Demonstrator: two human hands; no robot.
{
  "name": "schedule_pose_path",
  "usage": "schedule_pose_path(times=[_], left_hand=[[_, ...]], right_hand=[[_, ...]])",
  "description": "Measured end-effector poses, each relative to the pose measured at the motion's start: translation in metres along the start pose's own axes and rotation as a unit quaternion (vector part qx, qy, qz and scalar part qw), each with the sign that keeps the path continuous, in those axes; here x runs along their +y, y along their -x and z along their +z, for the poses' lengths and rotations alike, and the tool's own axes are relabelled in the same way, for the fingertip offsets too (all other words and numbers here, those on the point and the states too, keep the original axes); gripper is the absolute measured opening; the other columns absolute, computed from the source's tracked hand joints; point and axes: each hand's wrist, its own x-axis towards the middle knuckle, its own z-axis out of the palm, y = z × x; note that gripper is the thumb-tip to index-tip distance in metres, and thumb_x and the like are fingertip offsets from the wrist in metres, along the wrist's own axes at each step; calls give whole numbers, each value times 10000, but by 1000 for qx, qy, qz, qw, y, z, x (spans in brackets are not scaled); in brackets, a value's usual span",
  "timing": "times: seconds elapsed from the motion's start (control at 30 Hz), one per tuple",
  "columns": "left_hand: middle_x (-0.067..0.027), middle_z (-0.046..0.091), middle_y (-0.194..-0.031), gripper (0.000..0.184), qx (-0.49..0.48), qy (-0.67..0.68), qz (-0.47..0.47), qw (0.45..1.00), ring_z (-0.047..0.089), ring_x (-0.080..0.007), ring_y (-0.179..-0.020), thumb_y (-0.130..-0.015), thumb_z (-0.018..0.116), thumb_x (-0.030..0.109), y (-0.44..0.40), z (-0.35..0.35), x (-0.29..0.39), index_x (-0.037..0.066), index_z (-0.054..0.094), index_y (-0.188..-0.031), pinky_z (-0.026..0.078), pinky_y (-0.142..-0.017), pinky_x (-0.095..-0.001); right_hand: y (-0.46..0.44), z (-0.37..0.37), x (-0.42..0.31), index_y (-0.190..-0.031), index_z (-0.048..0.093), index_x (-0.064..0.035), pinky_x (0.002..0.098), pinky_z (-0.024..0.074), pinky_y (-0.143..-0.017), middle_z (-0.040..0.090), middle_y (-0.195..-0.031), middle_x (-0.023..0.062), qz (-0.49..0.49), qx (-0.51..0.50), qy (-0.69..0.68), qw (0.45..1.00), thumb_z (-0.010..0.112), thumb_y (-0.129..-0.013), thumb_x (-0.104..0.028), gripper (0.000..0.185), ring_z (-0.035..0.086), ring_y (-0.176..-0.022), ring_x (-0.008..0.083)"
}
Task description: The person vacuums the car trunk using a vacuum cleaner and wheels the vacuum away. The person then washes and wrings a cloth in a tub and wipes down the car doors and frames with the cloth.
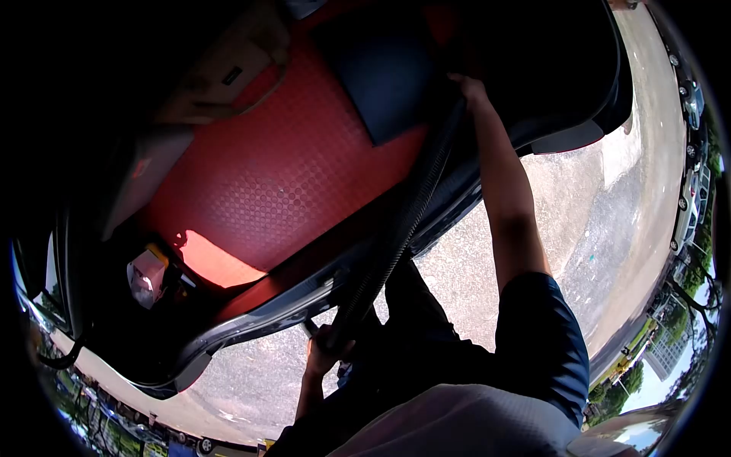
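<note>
A long black ribbed tube, like a hose (415, 209), runs diagonally across the rear edge of an open car boot. My left hand (327, 352) is closed around its lower end, close to my body. My right arm reaches far forward, and my right hand (470, 90) is at the tube's upper end. Deep shadow hides some of the right fingers, but they appear closed on the tube. Beneath and beyond the tube lies the red boot floor mat (266, 171) with a pattern of circles. A flat black panel (388, 76) rests on the mat near my right hand.
A tan bag (228, 80) with a strap and a dark case (148, 171) stand at the boot's left side. A small clear-and-yellow package (148, 276) sits in the near left corner. The bumper (244, 327) borders sunlit pavement (563, 221). Parked cars (691, 190) line the right.
</note>
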Motion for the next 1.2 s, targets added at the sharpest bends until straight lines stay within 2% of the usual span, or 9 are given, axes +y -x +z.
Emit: schedule_pose_path(times=[0.17,0.27,0.33,0.47,0.57,0.67,0.77,0.87,1.2], left_hand=[[-94,633,-833,422,-45,-58,158,985,632,-277,-784,-541,832,186,37,-10,-59,72,600,-875,504,-700,-355],[-75,631,-813,383,-33,67,60,995,631,-229,-763,-569,828,143,22,-7,-80,62,611,-874,500,-694,-326],[-58,627,-797,349,-13,112,4,994,623,-184,-731,-605,828,151,12,-2,-44,55,612,-861,494,-681,-295],[-69,632,-778,395,22,-14,29,999,632,-188,-706,-647,819,274,-20,5,25,53,601,-891,500,-648,-303],[-87,643,-747,468,58,-72,2,996,655,-231,-706,-638,811,355,-18,10,40,64,591,-931,512,-639,-339],[-92,650,-797,443,57,-25,-9,998,649,-239,-748,-625,831,300,-2,6,32,73,611,-934,507,-685,-346],[-95,656,-820,460,29,2,-14,999,652,-240,-766,-609,841,290,16,2,2,62,615,-938,509,-710,-342],[-106,644,-821,465,27,-64,80,994,643,-255,-779,-595,839,307,34,2,-32,35,619,-901,507,-723,-349],[-113,629,-816,267,66,-27,98,993,593,-314,-845,-577,732,129,96,-35,-101,54,605,-800,437,-821,-381]], right_hand=[[129,-14,-34,-1181,518,-33,314,499,-492,619,-832,106,-46,-47,-74,995,681,-773,-127,449,585,-556,194],[145,-2,-96,-1259,486,-48,306,506,-518,619,-889,114,-112,-1,-44,993,686,-772,-146,536,595,-592,200],[98,15,-116,-1321,445,-34,325,517,-740,623,-1032,147,-128,-46,12,991,705,-764,-202,637,625,-857,240],[0,108,-128,-1270,512,-39,348,495,-837,604,-1140,152,-190,-89,262,942,679,-787,-264,559,620,-941,286],[-114,180,-75,-1214,568,-42,362,470,-881,613,-1138,139,-167,-191,203,946,664,-790,-324,519,608,-993,272],[-231,237,3,-1214,570,-44,372,456,-896,615,-1140,157,-561,-216,467,649,655,-784,-341,529,595,-1031,268],[-102,246,-31,-1206,577,-48,358,444,-911,609,-1157,166,-390,-169,570,704,639,-790,-327,505,588,-1059,274],[75,227,-76,-1278,506,-33,357,407,-966,547,-1244,196,-315,-204,378,846,637,-790,-339,590,531,-1151,290],[178,194,29,-1338,405,2,320,455,-866,550,-1194,163,-106,-253,392,878,709,-753,-321,734,561,-1034,247]])
